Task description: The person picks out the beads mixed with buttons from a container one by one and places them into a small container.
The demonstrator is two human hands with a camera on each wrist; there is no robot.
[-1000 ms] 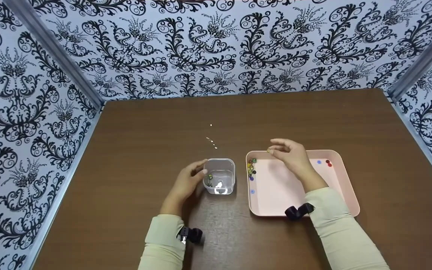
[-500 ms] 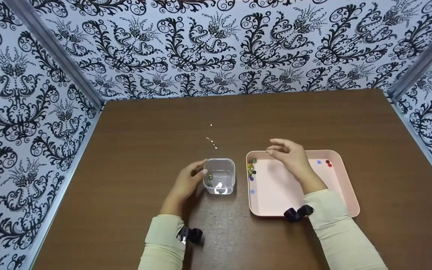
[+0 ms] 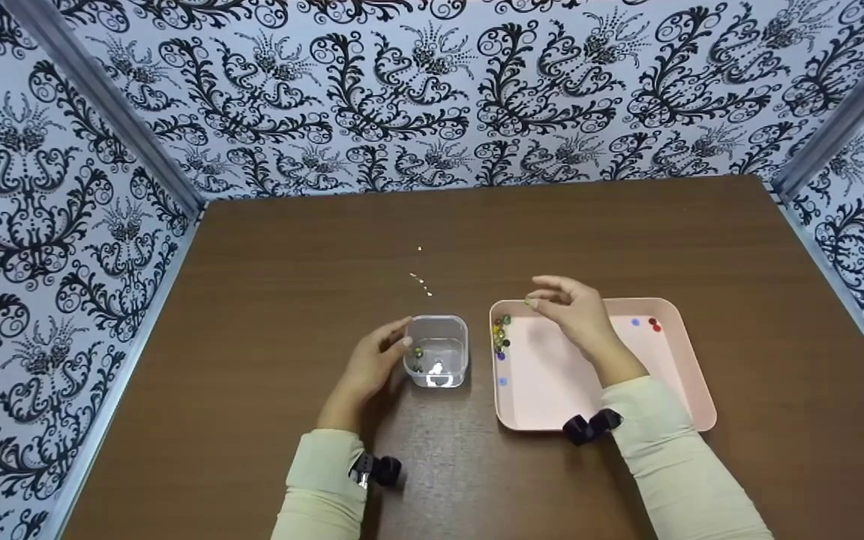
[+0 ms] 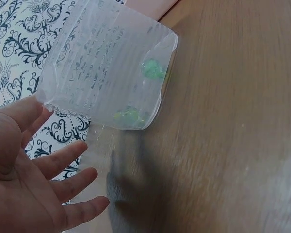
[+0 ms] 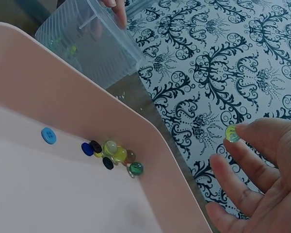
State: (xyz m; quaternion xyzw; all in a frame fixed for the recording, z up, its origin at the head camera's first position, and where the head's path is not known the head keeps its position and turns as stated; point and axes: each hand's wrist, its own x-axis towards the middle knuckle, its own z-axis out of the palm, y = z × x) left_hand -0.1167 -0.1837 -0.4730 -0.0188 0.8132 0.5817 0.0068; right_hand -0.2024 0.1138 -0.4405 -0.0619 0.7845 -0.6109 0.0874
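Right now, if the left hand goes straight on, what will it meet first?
The clear plastic container: the left hand pinches its edge. How the line runs beyond is hard to judge.

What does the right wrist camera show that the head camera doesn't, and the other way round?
Only the right wrist view shows the palm of the right hand and ribs on the clear plastic container. Only the head view shows the pale sleeves and two small red pieces in the pink tray. Both show that tray, its marbles and buttons, the yellow-green marble pinched by the right hand, the left hand on the container, and the patterned wall.
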